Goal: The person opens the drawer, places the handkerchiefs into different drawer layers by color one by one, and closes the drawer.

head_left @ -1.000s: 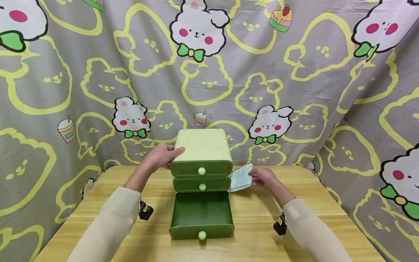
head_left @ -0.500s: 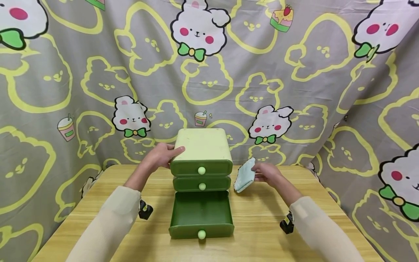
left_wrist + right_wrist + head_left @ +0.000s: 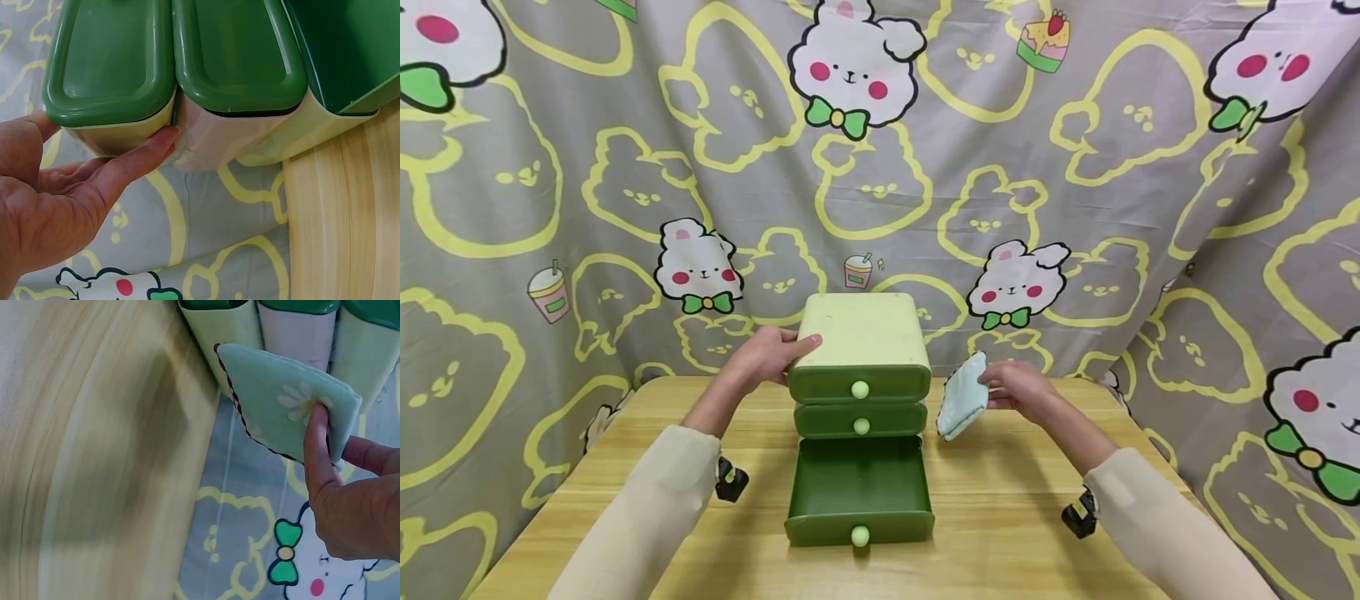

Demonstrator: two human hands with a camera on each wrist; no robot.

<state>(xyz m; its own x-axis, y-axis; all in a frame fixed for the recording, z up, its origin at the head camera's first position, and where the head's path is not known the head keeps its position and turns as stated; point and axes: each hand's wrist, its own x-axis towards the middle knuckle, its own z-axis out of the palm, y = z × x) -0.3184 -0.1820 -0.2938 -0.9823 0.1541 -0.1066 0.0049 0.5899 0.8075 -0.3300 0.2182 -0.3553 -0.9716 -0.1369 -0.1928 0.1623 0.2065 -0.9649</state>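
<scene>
Left hand point(image 3: 765, 357) fingers mostly straight, braced on drawer unit point(image 3: 859, 350) top-left edge. Right hand point(image 3: 1019, 387) pinches folded cloth point(image 3: 962, 396), lifted off bench point(image 3: 1000, 500), just right of the unit. Bottom drawer point(image 3: 857, 492) open.

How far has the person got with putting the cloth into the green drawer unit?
Done: the bottom drawer is pulled out and shows nothing inside; the two upper drawers are shut. In hand: the right hand pinches the folded cloth in the air beside the unit, while the left hand rests on its top corner. Left, probably: placing the cloth into the drawer and closing it.
</scene>
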